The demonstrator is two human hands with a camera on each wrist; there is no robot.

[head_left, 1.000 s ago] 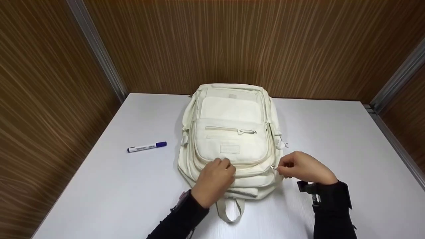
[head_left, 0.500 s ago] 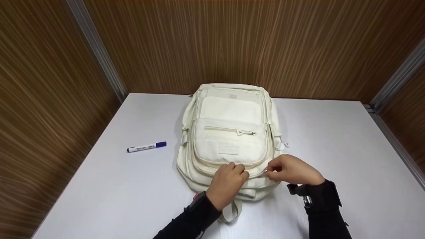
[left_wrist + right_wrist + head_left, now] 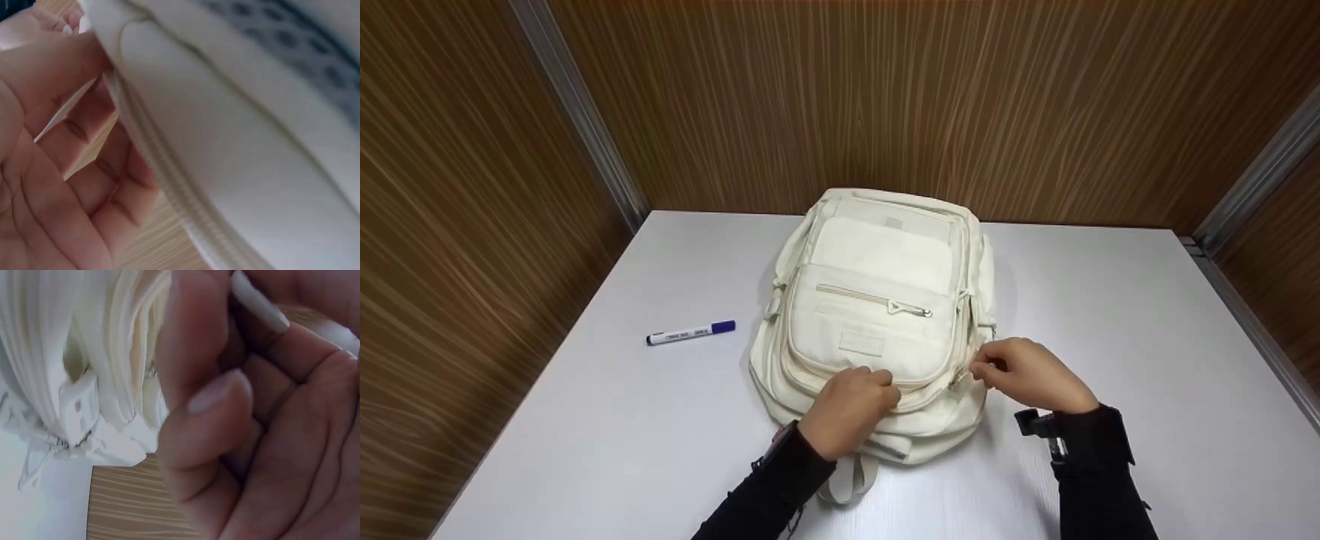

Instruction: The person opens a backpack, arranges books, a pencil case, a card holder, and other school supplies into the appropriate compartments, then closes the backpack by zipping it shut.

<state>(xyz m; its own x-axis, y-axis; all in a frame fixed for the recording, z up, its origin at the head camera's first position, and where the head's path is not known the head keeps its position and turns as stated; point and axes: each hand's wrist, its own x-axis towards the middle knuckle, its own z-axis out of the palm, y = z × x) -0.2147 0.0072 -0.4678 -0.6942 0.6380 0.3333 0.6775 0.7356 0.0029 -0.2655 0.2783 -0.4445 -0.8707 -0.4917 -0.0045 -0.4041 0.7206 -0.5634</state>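
A cream backpack (image 3: 885, 247) lies front side up on the white table, its top toward the wall and turned slightly. My left hand (image 3: 851, 409) grips the lower front pocket's edge; in the left wrist view, its thumb and fingers hold the fabric by a zipper track (image 3: 169, 169). At the pocket's right side, my right hand (image 3: 1031, 375) pinches a zipper pull. The right wrist view shows this pale zipper pull (image 3: 260, 302) between thumb and fingers. Fabric layers stand parted beside that hand. What lies inside the pocket is hidden.
A white marker pen (image 3: 690, 333) with a purple cap lies left of the backpack on the white table (image 3: 645, 435). A strap loop (image 3: 847, 484) hangs from the bag's near end. Wood-grain panels (image 3: 885, 97) enclose the table's back and sides.
The right hand first moved left along the pocket edge, then slightly up and right. The left hand went right, then back left. The backpack has turned, its near end shifting left.
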